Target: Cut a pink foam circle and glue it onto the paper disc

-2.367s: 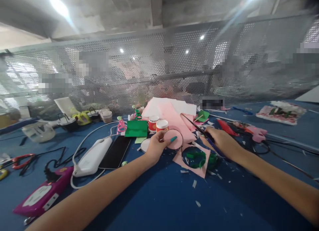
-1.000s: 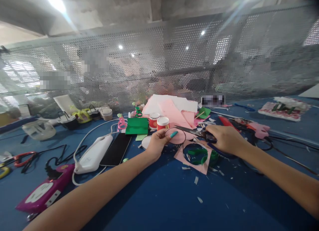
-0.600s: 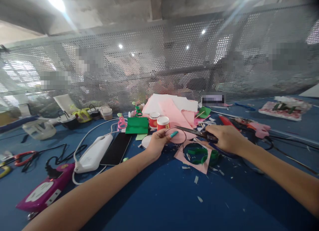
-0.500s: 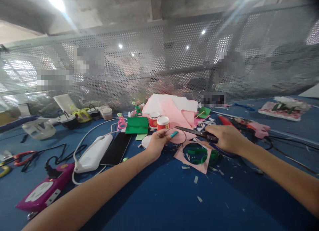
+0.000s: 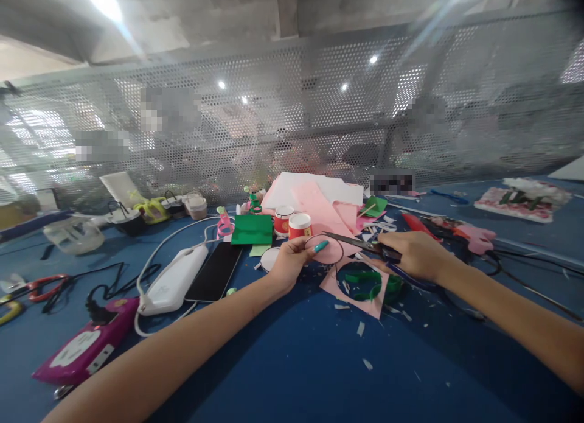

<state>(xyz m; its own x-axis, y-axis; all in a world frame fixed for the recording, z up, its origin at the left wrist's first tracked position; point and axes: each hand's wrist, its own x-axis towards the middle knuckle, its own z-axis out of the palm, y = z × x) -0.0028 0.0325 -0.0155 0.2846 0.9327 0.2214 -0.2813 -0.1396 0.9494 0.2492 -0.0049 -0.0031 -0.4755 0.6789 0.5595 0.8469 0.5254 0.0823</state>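
Observation:
My left hand (image 5: 287,263) pinches a pink paper disc (image 5: 325,250) edged with a dark line, holding it just above the blue table (image 5: 292,368). My right hand (image 5: 413,252) is closed round the handles of dark scissors (image 5: 360,243); their blades point left and reach the disc's upper right edge. Below the disc lies a pink sheet with a round hole cut out (image 5: 358,286), and green scraps (image 5: 365,283) show through the hole.
A stack of pink and white paper (image 5: 319,198), two small red-and-white jars (image 5: 292,223), a green card (image 5: 250,229), a phone (image 5: 214,271), a white power bank with cable (image 5: 171,283), a magenta device (image 5: 82,350), red-handled tools (image 5: 41,286) and paper snippets. A perforated metal screen (image 5: 292,118) stands behind.
The scissors swung from pointing up and away to lying level with the blades at the disc's edge. Over the last second both hands hardly moved.

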